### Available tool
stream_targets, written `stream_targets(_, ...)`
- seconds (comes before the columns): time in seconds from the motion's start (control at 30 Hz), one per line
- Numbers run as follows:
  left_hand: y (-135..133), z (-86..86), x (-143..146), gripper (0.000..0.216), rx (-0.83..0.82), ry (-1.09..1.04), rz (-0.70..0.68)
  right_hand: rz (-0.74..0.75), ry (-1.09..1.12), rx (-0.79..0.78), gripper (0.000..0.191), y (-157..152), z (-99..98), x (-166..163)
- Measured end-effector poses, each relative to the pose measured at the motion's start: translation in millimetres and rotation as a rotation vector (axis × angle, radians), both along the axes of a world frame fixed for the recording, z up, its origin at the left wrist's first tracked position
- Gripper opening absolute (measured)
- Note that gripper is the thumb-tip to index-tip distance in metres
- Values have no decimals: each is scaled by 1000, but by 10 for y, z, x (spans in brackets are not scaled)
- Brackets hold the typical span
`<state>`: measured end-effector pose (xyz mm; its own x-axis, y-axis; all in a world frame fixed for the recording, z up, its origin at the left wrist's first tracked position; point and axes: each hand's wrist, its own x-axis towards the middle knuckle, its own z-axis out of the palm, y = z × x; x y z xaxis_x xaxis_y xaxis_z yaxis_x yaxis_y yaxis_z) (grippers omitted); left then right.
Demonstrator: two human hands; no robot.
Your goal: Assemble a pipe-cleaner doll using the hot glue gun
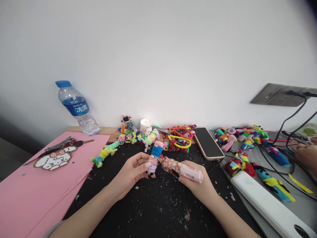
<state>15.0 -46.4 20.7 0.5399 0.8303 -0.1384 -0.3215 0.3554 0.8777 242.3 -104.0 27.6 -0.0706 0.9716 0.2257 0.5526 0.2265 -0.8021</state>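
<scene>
Sitting far left: pink paper sheets (37,188) overlapping the black mat (153,205), a white pixel-bead figure (54,161) lying on top, dark metal tools (59,145) just beside it. Standing behind, tilted against the white wall (158,49): a water bottle (76,109) with blue cap.

Holding, left hand (132,170): a small pipe-cleaner figure (155,158), upright, blue top and pink-lilac lower coils, pinched between thumb and fingertips at the lower half, raised just above the mat centre.

Gripping, right hand (195,185): a pink glue gun (182,168), fingers wrapping the rear body, nozzle end pointing left and touching or nearly touching the figure's middle; exact contact hard to tell.

Lying behind the hands along the wall: a row of finished pipe-cleaner figures (128,132), a small white candle cup (146,126), orange and yellow scissors (180,135), then a phone (208,143) face up.

Lying right: more colourful figures (242,135) on a grey surface (304,205), black cables (284,155) running up to a wall socket plate (279,95), a white power strip (269,206) angled along the mat edge. Showing at far right edge: another person's hand (307,153).

Scattering over the mat: small fuzz scraps.
</scene>
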Motion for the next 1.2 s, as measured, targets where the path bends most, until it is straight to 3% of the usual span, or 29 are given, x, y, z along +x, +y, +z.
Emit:
stream_targets(0.63,12,-5,-26,10,-87,-115,-56,-13,9,4,9,-18,30,4)
stream_targets(1.2,-15,58,-16,12,-62,-59,-103,-3,11,-6,13,-8,5,-4)
